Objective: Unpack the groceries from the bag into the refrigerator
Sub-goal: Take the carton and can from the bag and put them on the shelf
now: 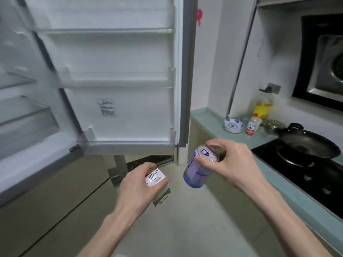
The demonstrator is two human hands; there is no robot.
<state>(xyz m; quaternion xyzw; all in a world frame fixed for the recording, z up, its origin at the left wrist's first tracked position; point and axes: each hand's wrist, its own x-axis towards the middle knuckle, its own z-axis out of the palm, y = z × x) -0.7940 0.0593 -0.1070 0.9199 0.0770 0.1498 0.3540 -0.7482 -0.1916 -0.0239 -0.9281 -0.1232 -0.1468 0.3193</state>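
My left hand [137, 188] grips a small white and green carton [157, 184] low in the middle of the view. My right hand [230, 164] holds a blue drink can [199, 167] by its top rim, tilted, to the right of the carton. Both hover over the floor just below the open refrigerator door [120, 108]. The door's inner shelves [115, 84] hold nothing. The refrigerator's interior [20, 112] with glass shelves shows at the left, blurred. No grocery bag is in view.
A teal counter [209, 123] runs along the right with a blue-patterned bowl [233, 125], a small bottle [251, 127] and an oil bottle [264, 102]. A black wok [306, 143] sits on the black hob [315, 175]. Pale floor [185, 219] lies below.
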